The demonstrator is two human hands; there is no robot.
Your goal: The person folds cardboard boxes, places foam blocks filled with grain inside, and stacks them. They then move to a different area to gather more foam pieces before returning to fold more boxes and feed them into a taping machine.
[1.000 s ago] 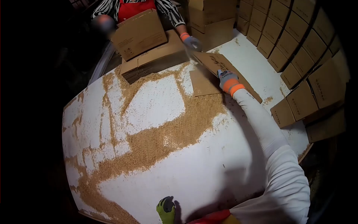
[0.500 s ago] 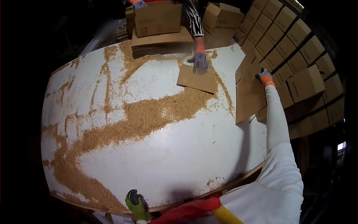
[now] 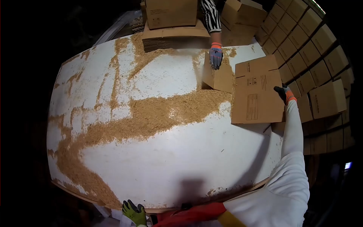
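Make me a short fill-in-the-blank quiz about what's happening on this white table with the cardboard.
1. The right hand grips a flattened brown ____ box.
2. The left hand, in a green glove, rests at the table's ____ edge.
3. Tan sawdust is scattered over the ____ tabletop.
4. A co-worker's grey-gloved hand presses a smaller cardboard ____.

Missing words: cardboard; near; white; sheet

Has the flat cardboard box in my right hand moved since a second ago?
Yes. The flat box, gripped by the right hand, has been lifted off the white table and swung right toward the stacked boxes, printed face showing.
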